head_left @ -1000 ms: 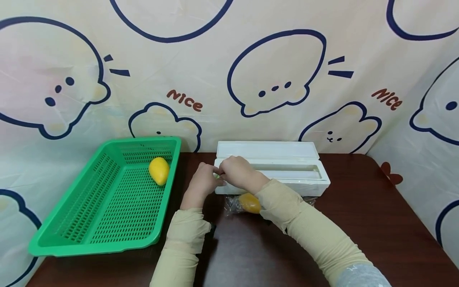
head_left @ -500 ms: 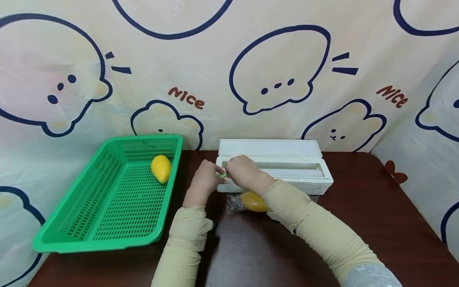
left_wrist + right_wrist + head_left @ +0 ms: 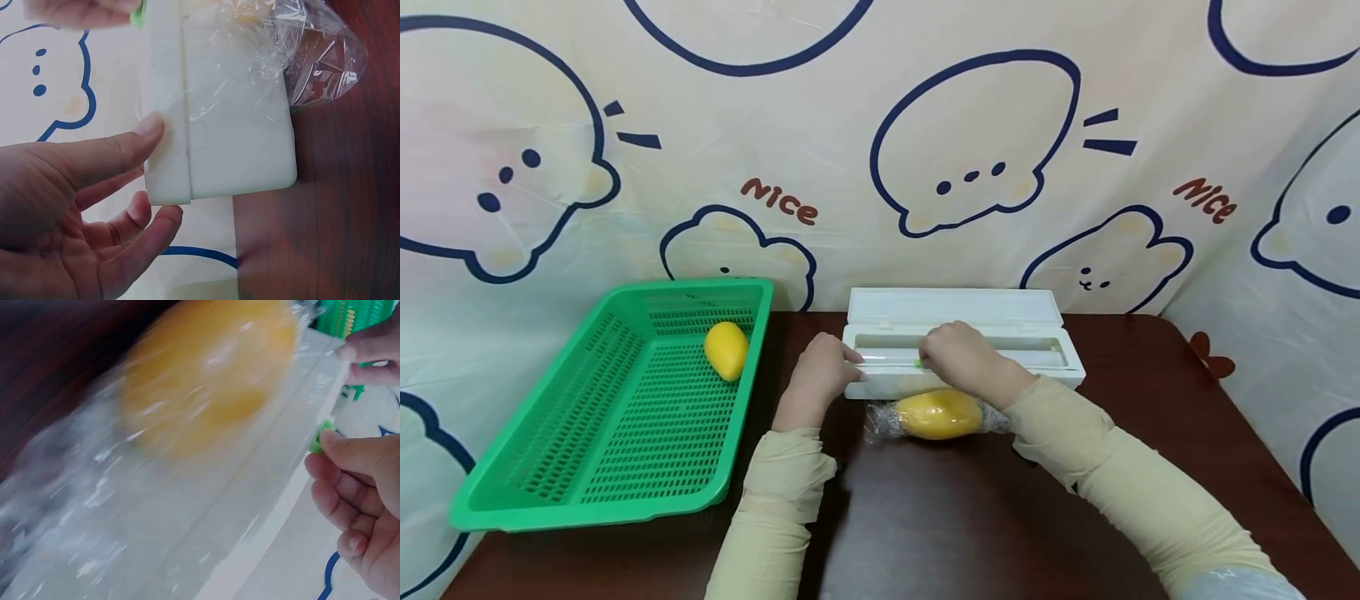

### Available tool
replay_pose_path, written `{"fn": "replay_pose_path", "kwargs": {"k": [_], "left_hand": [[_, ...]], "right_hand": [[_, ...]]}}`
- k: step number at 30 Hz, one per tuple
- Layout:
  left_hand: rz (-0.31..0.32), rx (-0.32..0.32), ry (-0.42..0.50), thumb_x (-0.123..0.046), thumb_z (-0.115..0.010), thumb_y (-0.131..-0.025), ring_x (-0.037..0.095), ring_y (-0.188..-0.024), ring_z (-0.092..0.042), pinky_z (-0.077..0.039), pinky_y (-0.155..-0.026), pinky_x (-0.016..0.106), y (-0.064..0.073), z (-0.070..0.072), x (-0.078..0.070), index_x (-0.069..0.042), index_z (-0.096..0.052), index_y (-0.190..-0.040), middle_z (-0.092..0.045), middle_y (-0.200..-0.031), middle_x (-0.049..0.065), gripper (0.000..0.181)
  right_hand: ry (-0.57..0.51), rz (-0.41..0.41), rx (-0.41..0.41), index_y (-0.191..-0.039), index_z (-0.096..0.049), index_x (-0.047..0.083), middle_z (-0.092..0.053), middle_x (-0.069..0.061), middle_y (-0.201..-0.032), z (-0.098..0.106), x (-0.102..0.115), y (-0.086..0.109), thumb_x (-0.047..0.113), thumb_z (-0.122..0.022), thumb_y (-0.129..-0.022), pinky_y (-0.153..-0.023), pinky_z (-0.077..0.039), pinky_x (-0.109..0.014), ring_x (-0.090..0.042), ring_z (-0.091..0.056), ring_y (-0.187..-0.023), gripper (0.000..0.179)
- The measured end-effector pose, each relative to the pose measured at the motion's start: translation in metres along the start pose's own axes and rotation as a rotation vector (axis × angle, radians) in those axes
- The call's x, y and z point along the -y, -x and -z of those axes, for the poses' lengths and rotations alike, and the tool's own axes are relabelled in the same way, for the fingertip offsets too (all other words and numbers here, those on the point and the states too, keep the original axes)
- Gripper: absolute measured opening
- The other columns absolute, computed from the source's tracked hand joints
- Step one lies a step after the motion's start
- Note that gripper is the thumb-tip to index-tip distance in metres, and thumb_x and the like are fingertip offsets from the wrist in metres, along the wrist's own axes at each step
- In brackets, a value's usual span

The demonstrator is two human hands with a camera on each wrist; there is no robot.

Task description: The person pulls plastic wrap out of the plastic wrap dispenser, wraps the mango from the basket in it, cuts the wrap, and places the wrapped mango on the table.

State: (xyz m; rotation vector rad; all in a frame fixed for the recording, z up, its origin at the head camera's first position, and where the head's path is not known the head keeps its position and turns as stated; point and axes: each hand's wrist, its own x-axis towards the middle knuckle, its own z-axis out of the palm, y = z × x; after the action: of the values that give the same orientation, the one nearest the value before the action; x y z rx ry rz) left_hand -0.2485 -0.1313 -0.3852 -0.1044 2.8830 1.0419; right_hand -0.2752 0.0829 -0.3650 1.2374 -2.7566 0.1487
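Left hand [image 3: 817,377] grips left end of white box [image 3: 887,383], near back edge of worktop [image 3: 917,517]; right hand [image 3: 966,358] pinches green tab [image 3: 321,436]; film-wrapped yellow fruit [image 3: 940,415] in front.

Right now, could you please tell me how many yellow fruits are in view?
2: one yellow fruit inside the green basket, and one film-wrapped fruit in front of the white box.

Wht box [image 3: 891,384], lid [image 3: 955,307] up; grn slider [image 3: 320,434] on front rim; yel. fruit [image 3: 940,415] in clr film [image 3: 884,421] lying just in front.
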Motion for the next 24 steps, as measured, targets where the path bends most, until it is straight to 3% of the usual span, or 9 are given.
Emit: {"fn": "replay_pose_path", "kwargs": {"k": [3,8,16,24], "left_hand": [[-0.010,-0.004,-0.009,-0.005,-0.082,-0.084,0.031,-0.103,-0.065,-0.055,-0.083,0.041,0.001,0.002,0.000,-0.002,-0.081,-0.103,-0.072,-0.113,0.016,0.019],[-0.021,0.002,-0.008,-0.004,-0.081,-0.084,0.031,-0.104,-0.065,-0.055,-0.084,0.042,0.001,0.002,0.000,-0.001,-0.081,-0.104,-0.072,-0.113,0.017,0.020],[-0.010,0.008,0.005,-0.002,-0.080,-0.085,0.030,-0.101,-0.066,-0.056,-0.082,0.040,0.000,0.000,0.001,-0.002,-0.081,-0.104,-0.074,-0.110,0.015,0.019],[0.010,0.013,0.012,-0.003,-0.080,-0.085,0.028,-0.096,-0.066,-0.057,-0.077,0.037,0.003,0.003,0.000,-0.001,-0.080,-0.105,-0.073,-0.110,0.014,0.020]], "right_hand": [[0.001,0.008,-0.028,-0.064,-0.056,0.013,-0.059,0.001,-0.069,0.001,-0.012,0.013,0.000,-0.068,-0.095,-0.068,-0.044,-0.032,-0.013,-0.044,-0.064,0.035],[0.024,0.014,-0.082,-0.080,-0.076,0.007,-0.072,-0.004,-0.082,0.000,-0.027,0.033,-0.001,-0.070,-0.092,-0.075,-0.055,-0.038,-0.019,-0.066,-0.074,0.016],[0.014,0.025,-0.096,-0.085,-0.077,0.004,-0.072,-0.006,-0.082,0.002,-0.034,0.043,-0.002,-0.073,-0.091,-0.073,-0.057,-0.039,-0.024,-0.069,-0.077,0.009],[0.031,-0.028,-0.062,-0.083,-0.076,0.006,-0.071,-0.004,-0.082,0.007,-0.044,0.057,0.000,-0.075,-0.090,-0.074,-0.056,-0.041,-0.024,-0.068,-0.078,0.009]]}}
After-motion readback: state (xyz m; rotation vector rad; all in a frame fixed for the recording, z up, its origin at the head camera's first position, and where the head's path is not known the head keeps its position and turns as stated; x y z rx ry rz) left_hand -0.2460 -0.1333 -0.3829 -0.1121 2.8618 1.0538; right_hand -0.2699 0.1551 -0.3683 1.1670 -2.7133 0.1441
